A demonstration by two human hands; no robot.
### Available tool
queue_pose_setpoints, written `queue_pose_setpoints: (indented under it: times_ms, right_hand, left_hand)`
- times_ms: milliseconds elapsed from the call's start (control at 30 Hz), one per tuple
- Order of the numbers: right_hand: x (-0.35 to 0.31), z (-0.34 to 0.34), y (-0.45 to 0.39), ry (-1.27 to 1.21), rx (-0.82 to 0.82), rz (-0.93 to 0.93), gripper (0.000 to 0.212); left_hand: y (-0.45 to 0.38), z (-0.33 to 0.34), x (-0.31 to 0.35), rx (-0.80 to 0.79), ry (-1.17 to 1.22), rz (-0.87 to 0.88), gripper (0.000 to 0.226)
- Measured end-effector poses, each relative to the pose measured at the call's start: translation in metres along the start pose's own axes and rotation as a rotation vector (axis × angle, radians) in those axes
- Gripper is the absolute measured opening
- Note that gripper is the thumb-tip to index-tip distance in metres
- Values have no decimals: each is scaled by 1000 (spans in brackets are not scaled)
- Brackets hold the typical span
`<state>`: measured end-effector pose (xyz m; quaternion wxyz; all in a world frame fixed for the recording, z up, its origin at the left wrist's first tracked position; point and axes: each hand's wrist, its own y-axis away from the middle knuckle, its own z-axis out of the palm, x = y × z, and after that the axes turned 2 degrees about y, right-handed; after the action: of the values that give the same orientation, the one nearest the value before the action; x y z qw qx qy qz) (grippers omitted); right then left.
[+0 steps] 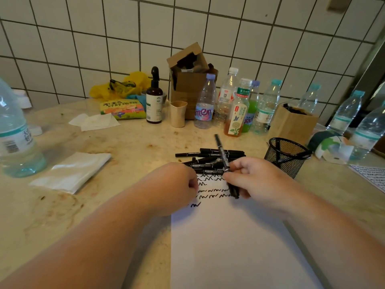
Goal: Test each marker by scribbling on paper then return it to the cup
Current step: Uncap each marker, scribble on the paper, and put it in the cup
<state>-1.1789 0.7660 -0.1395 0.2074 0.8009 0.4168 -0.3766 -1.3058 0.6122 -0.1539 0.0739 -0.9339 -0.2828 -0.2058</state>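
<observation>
A white paper (229, 243) lies on the counter in front of me, with several rows of black scribbles (210, 195) at its top. My right hand (258, 180) pinches a black marker (221, 151) slanted over the scribbles, its lower end down at the paper and its upper end pointing away. My left hand (177, 184) rests as a curled fist on the paper's left edge; nothing shows inside it. A pile of several black markers (208, 158) lies just beyond the paper. The black mesh cup (288, 156) stands to the right of the pile.
Several plastic bottles (237, 105) line the tiled wall, beside a cardboard box (189, 88), a brown spray bottle (154, 101) and a beige cup (178, 113). A large water bottle (14, 138) and a plastic packet (70, 172) sit at left. A written sheet (373, 176) lies at right.
</observation>
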Motion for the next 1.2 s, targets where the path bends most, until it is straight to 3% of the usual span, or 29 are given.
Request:
queue_pose_setpoints:
  times_ms: [133, 200, 267, 433, 567, 833, 933, 1033, 1067, 1133, 1200]
  right_hand:
    - [14, 11, 9, -608, 2, 63, 3]
    - [15, 13, 12, -740, -36, 75, 5]
    - [16, 12, 14, -818, -84, 60, 20]
    - [15, 15, 18, -827, -184, 44, 34]
    - [13, 13, 18, -859, -108, 41, 29]
    - [13, 8, 24, -686, -78, -241, 25]
    - [17, -1, 20, -799, 42, -250, 29]
    - [23, -9, 14, -855, 129, -196, 28]
    - [24, -6, 14, -798, 113, -167, 29]
    - [24, 5, 14, -648, 53, -86, 34]
    - [24, 15, 14, -542, 24, -29, 31]
  left_hand:
    - [-5, -2, -4, 45, 113, -33, 22]
    - [-5, -3, -3, 69, 219, -12, 20]
    - [-1, -3, 2, 80, 278, 27, 27]
    - [5, -3, 13, 28, 212, 77, 24]
    - [7, -5, 12, 8, 250, 101, 17]
    - [12, -22, 4, -278, 473, 224, 20]
    - [14, -32, -8, -371, 580, 263, 20]
    - [6, -32, -14, -129, 815, 84, 25]
    - [2, -29, -13, -11, 783, 10, 28]
    - [-5, -19, -8, 133, 485, -78, 30]
    - [-7, -9, -7, 152, 248, -74, 30]
